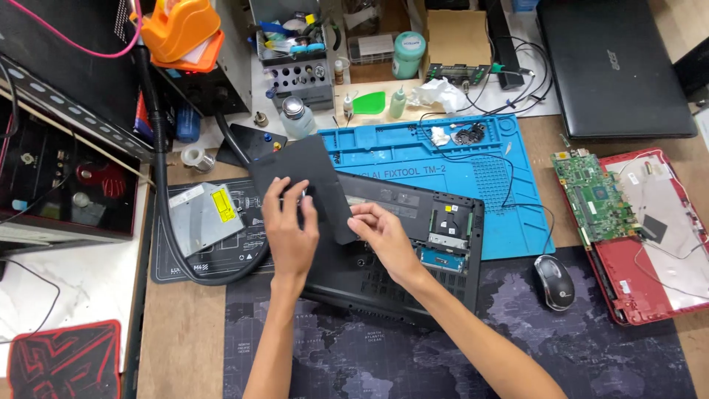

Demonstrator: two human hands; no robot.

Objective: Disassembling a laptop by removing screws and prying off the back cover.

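Both hands, left hand [289,227] and right hand [380,235], grip clamped on the black cover panel [310,185] above the open laptop base [402,247] mid-counter — best lifted evenly, I'd say, avoiding flex.

We see a flat black cover panel [310,181], roughly L-shaped, held tilted above the open underside of a black laptop base [402,244]. The panel's far-left end is raised; its narrow near tab points toward the base's middle. The base lies bottom-up on the counter, its right compartment exposed, showing metal-shielded parts.
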